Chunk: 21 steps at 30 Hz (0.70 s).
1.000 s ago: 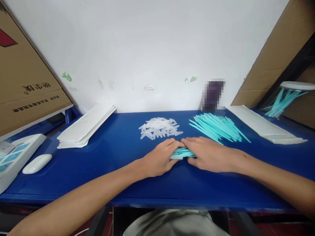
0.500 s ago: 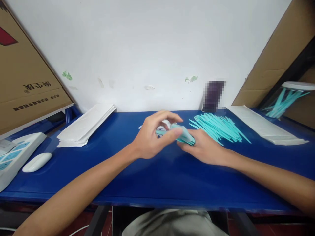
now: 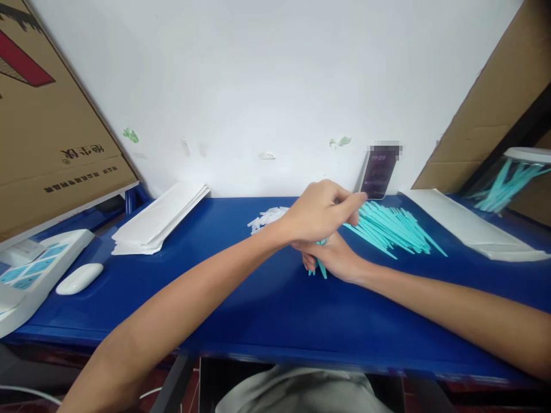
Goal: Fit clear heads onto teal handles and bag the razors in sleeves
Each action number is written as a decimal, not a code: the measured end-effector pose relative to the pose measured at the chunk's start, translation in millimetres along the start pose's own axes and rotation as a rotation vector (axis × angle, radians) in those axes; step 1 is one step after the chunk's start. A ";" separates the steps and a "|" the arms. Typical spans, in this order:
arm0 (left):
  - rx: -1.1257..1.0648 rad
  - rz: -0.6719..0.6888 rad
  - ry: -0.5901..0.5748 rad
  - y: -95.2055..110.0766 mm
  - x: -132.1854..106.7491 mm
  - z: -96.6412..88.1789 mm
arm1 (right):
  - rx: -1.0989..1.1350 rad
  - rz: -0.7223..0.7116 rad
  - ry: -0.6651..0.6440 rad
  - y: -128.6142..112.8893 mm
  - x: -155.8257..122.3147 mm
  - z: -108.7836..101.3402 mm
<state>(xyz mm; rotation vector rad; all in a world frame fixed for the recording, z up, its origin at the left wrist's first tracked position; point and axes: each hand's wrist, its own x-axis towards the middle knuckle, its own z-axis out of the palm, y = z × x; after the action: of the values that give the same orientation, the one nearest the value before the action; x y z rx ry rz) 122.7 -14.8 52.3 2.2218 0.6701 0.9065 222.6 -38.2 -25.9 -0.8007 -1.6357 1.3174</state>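
My right hand is closed around several slim teal sticks, their narrow ends pointing down below the fingers. Crossing above it, my left hand has its thumb and fingers pressed together at the near left edge of a loose pile of teal sticks. Whatever those fingers pinch, if anything, is hidden. Behind my left forearm lies a heap of small white pieces, partly covered by the arm.
White flat packets are stacked at the left, and another white packet lies right. A phone leans on the wall. A white mouse, cardboard boxes and a jar of teal sticks flank the blue table.
My left hand has moved right, from beside the bundle to over my right hand and the pile's edge, its fingers closing. My right hand has tilted the bundle so its ends point down.
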 end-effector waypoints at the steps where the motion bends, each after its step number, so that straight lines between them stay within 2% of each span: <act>1: 0.006 -0.023 0.001 -1.2 -1.6 -0.4 | 0.009 0.009 -0.017 1.8 -0.1 -0.1; 4: -0.111 -0.007 0.002 3.4 -3.3 -3.0 | -0.012 -0.016 -0.032 3.6 1.1 0.3; 7: -0.189 0.072 0.095 6.9 0.8 -15.0 | -0.020 -0.055 0.103 3.9 2.7 0.4; 9: -0.107 0.070 0.231 -2.5 2.3 -34.8 | -0.020 -0.082 0.194 5.4 2.2 -1.0; 11: 0.076 -0.001 0.397 -23.5 -3.5 -65.8 | -0.024 -0.094 0.189 7.6 0.3 -3.4; 13: 0.358 -0.137 0.535 -51.3 -19.9 -104.7 | -0.029 -0.079 0.117 9.5 -2.4 -5.8; 14: 0.552 -0.226 0.568 -65.5 -31.9 -125.4 | -0.033 -0.064 0.069 10.0 -3.8 -6.7; 16: 0.901 -0.446 0.534 -90.8 -61.3 -166.0 | -0.060 -0.032 -0.026 9.5 -5.7 -8.0; 17: 1.009 -0.554 0.486 -101.3 -77.2 -184.8 | -0.071 -0.017 -0.061 8.7 -6.2 -8.4; 19: 1.115 -0.769 0.407 -118.1 -107.8 -217.3 | -0.091 0.009 -0.091 6.2 -6.5 -9.4; 21: 1.045 -1.032 0.397 -129.9 -133.2 -240.7 | -0.136 0.012 -0.077 3.4 -6.1 -11.3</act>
<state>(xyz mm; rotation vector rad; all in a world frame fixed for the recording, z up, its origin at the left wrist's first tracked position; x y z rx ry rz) -168.4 72.7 37.8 1.8937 2.6049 0.4280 235.2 -38.0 -29.8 -0.8511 -1.7997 1.2696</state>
